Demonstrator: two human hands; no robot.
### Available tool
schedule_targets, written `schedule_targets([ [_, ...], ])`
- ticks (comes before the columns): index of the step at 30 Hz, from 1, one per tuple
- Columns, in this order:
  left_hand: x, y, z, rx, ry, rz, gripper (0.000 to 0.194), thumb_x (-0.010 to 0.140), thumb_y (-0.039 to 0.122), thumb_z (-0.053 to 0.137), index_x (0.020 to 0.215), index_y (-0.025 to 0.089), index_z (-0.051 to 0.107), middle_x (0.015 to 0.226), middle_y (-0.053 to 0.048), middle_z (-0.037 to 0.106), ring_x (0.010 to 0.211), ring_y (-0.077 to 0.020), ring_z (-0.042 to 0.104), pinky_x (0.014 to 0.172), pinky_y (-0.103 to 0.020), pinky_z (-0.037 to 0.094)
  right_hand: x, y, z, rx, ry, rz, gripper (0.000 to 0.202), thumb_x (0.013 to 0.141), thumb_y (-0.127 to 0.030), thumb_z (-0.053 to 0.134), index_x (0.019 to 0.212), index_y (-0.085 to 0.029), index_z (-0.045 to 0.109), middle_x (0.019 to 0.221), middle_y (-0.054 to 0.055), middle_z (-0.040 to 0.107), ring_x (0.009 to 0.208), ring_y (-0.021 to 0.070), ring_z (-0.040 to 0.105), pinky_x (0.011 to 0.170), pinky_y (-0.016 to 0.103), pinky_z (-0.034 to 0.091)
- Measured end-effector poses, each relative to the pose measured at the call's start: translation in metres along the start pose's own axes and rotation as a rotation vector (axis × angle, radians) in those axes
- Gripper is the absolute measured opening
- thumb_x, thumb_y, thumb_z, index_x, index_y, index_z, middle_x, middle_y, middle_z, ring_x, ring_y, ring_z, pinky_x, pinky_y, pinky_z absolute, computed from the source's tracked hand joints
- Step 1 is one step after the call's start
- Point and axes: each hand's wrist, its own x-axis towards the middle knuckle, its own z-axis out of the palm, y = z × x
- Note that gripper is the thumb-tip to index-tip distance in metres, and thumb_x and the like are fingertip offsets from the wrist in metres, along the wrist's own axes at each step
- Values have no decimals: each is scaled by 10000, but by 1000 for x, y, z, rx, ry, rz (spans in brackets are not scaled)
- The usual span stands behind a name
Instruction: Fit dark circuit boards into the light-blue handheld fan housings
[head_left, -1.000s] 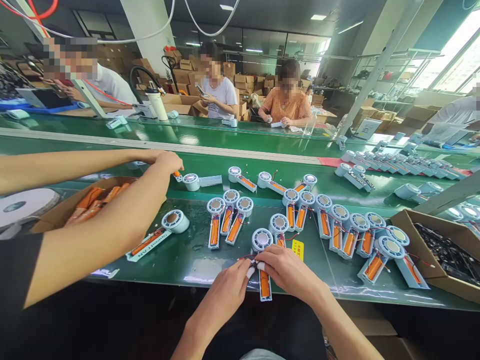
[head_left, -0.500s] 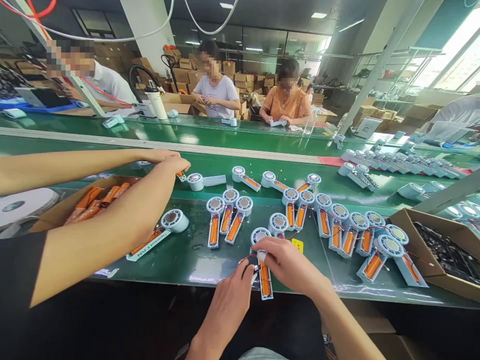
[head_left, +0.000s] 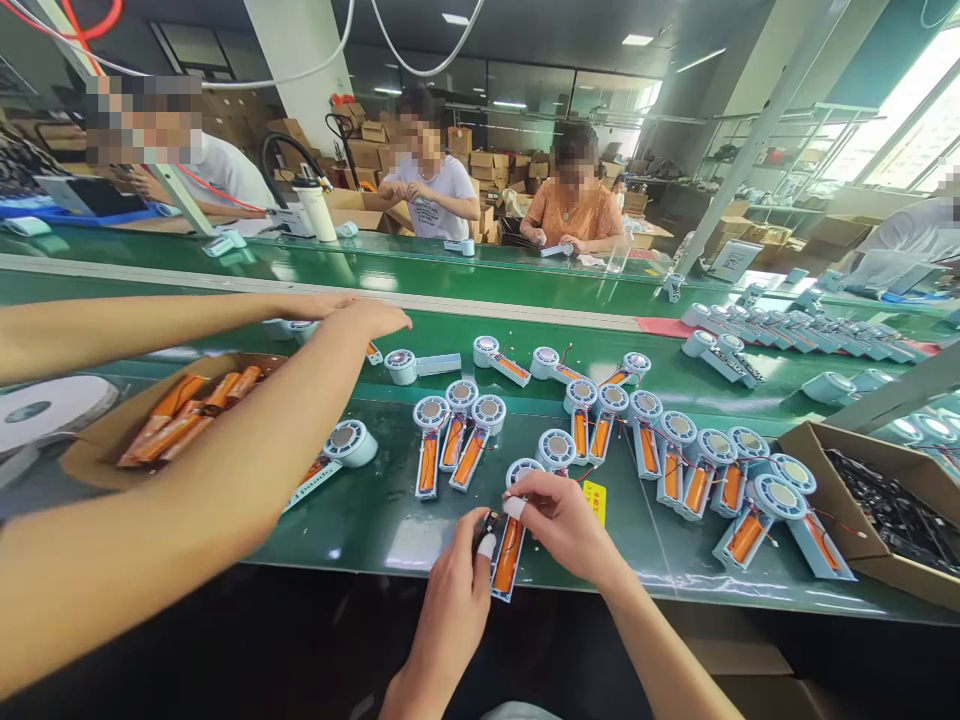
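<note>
An open handheld fan body (head_left: 508,562) lies at the near edge of the bench, its handle holding an orange battery and its round head partly covered by my fingers. My left hand (head_left: 456,578) is closed beside the handle, with a small black circuit board (head_left: 486,530) between thumb and fingers. Over the upper handle, just below the head, my right hand (head_left: 566,522) is closed in a pinch; what its fingertips hold is too small to make out. White covers show on my thumbs. A second fan body (head_left: 556,450) lies just behind, by a yellow card (head_left: 595,502).
Several more fan bodies (head_left: 697,480) lie to the right, before a carton (head_left: 862,555) of black parts. A co-worker's arms (head_left: 225,480) reach in from the left over a box of orange batteries (head_left: 176,415). Other people sit beyond the green conveyor (head_left: 420,312).
The lower end of the fan handle has swung left. My left hand has turned, showing the circuit board more plainly. The co-worker's arms have stretched farther right across the bench.
</note>
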Motion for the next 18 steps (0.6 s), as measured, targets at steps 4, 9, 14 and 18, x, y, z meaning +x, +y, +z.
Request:
schedule_targets([
  [4, 2, 4, -2, -72, 22, -54, 343, 958, 278, 373, 1280, 204, 468, 1223, -146, 696, 1080, -262, 698, 896, -424, 568, -1, 3, 0, 160, 27, 140, 259, 880, -417, 618, 861, -168, 686, 705, -6, 586, 544, 98, 468, 471, 206, 391],
  [9, 2, 15, -14, -44, -91, 112, 332, 917, 153, 352, 1138, 254, 578, 1158, -87, 713, 1051, -233, 694, 902, -373, 542, -4, 8, 4, 48, 92, 75, 220, 876, -370, 619, 970, -181, 682, 755, 14, 637, 642, 143, 566, 566, 241, 477],
  [14, 1, 16, -21, -201, -152, -88, 235, 940, 244, 371, 1092, 250, 550, 902, -32, 717, 646, -173, 684, 602, -287, 531, -8, 8, 1, -316, 125, -115, 156, 933, -248, 531, 976, -216, 677, 827, 34, 668, 689, 163, 592, 640, 270, 507],
  [18, 1, 11, -17, -404, -118, -267, 256, 928, 407, 417, 1092, 224, 490, 873, -15, 682, 441, -96, 526, 420, -221, 385, -15, 7, -2, -471, 92, -248, 203, 976, -196, 459, 1017, -223, 656, 960, 66, 677, 834, 192, 646, 750, 304, 527],
])
